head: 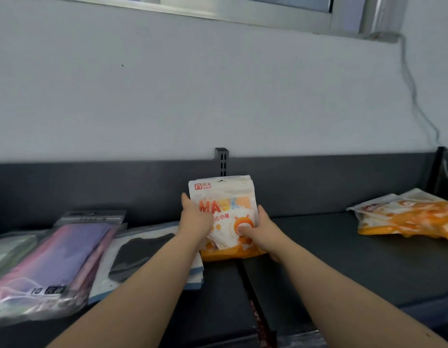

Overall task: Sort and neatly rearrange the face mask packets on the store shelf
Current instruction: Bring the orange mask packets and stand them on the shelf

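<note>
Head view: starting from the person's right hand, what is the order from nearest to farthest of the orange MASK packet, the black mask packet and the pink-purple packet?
1. Orange MASK packet: in the middle, gripped by the right hand.
2. Black mask packet: lying flat just to the left.
3. Pink-purple packet: far left.

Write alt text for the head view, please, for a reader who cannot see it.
The left hand and right hand hold white-and-orange mask packets upright at the back of a dark shelf. Purple packets and a black mask packet lie to their left; more orange packets lie far right.
</note>
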